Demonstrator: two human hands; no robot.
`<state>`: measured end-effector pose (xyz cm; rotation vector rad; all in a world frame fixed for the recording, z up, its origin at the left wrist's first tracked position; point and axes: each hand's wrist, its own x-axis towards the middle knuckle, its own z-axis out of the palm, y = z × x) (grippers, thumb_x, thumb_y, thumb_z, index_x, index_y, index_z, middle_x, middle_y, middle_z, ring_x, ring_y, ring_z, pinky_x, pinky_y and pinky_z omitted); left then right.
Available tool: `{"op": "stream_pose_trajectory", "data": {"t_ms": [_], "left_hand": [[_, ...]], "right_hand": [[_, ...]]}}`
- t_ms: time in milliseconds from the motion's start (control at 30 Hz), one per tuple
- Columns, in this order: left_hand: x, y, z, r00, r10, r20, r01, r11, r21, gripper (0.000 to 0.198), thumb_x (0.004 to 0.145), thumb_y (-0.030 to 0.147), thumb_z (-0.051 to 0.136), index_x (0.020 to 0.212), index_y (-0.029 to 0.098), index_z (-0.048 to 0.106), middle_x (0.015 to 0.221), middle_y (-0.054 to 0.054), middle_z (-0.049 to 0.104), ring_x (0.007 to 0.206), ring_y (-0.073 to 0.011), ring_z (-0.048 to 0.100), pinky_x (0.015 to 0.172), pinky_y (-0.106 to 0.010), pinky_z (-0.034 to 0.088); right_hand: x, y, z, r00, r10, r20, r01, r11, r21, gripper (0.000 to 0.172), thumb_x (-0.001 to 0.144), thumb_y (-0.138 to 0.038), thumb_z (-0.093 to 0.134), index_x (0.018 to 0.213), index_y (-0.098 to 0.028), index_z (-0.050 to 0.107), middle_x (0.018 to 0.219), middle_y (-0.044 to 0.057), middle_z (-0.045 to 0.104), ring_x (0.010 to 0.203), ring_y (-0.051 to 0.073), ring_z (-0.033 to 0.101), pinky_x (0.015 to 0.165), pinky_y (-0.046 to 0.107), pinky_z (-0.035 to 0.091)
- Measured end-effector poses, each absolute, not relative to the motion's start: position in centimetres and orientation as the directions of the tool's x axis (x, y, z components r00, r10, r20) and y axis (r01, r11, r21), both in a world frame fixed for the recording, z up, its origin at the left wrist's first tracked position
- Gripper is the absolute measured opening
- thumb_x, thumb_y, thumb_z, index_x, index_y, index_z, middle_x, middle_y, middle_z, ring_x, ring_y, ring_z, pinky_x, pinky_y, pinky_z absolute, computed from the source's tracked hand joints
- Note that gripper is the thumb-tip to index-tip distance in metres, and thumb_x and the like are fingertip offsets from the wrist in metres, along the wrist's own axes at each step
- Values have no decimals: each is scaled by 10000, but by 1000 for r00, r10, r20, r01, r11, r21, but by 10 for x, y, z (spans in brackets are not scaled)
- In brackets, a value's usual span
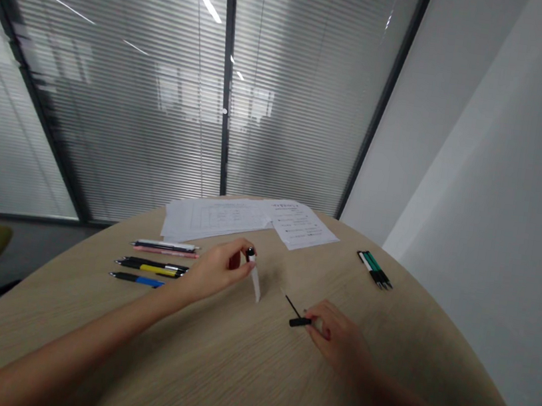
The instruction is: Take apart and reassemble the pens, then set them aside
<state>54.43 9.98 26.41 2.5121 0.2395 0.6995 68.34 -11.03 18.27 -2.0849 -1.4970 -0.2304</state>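
Forearms (pixel 95 339) occupy the foreground; the right hand (pixel 337 337) pinches a short black pen part (pixel 298 322), with a thin dark rod (pixel 293 305) just beside it. Ahead and to its left, the left hand (pixel 216 266) grips a black-ended white pen barrel (pixel 255 283) in a closed pinch. Papers (pixel 300 230) beyond the left hand bear print too small to read.

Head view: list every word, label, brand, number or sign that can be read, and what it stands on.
Readable text: none.
Right-hand sheet: a heading and lines of print, too small and blurred to read.
Left-hand papers: faint print and ruled lines, unreadable.
Pens at left and pens at right: no legible marking.
White piece in the left hand, black piece in the right hand: none legible.
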Motion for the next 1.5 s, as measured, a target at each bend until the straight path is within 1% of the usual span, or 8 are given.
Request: {"op": "stream_pose_trajectory", "data": {"t_ms": [233,367,467,567,767,933,1267,1500], "left_hand": [[540,107,276,813,365,454,24,-800,600,163,710,313,498,785,168,510,515,54,431,481,-95,411,470,-208,319],[540,110,279,775,430,464,-67,-673,737,164,667,301,547,748,169,497,550,48,453,476,-80,406,453,-198,318],[542,105,282,787,485,382,-108,-501,859,160,631,285,572,695,167,486,482,62,442,421,-67,386,418,-188,298],[544,98,282,799,531,282,-84,-366,927,158,616,283,581,663,160,493,413,67,442,387,-64,384,407,-186,293],[551,93,265,814,578,57,4,-103,995,191,578,292,613,623,151,492,404,62,458,387,-63,396,407,-180,288],[554,90,250,839,538,-74,39,76,996,197,589,276,614,603,152,462,417,73,434,392,-50,390,416,-167,276],[553,88,246,862,500,-81,42,88,995,203,606,266,614,592,145,452,421,75,439,393,-42,385,420,-163,255],[555,90,245,894,443,-75,56,54,997,244,563,297,632,574,149,438,420,82,439,382,-34,367,424,-164,251]], "right_hand": [[683,-111,184,371,816,442,909,-224,-351,137,683,-118,476,778,-194,538,745,7,582,534,107,519,509,216,412],[682,-111,187,382,818,431,902,-228,-368,119,680,-130,485,770,-189,534,730,7,577,535,107,520,508,212,415],[682,-111,187,391,810,436,896,-227,-382,83,700,-167,490,765,-193,534,728,2,574,501,93,492,496,207,397],[684,-111,188,439,774,456,873,-248,-419,51,722,-211,481,734,-195,528,652,-16,546,482,89,468,491,203,373],[690,-114,194,578,669,467,770,-258,-583,144,767,-304,425,711,-190,493,507,-49,435,459,94,425,456,193,330],[691,-116,195,616,639,461,714,-205,-670,158,770,-319,418,706,-192,489,497,-54,423,448,89,416,441,186,316],[691,-117,197,640,610,467,703,-220,-677,163,763,-326,428,724,-187,504,528,-40,451,464,96,433,456,197,329],[695,-116,197,627,607,489,718,-206,-664,161,759,-327,432,723,-187,501,519,-46,436,463,92,415,459,198,322]]}}
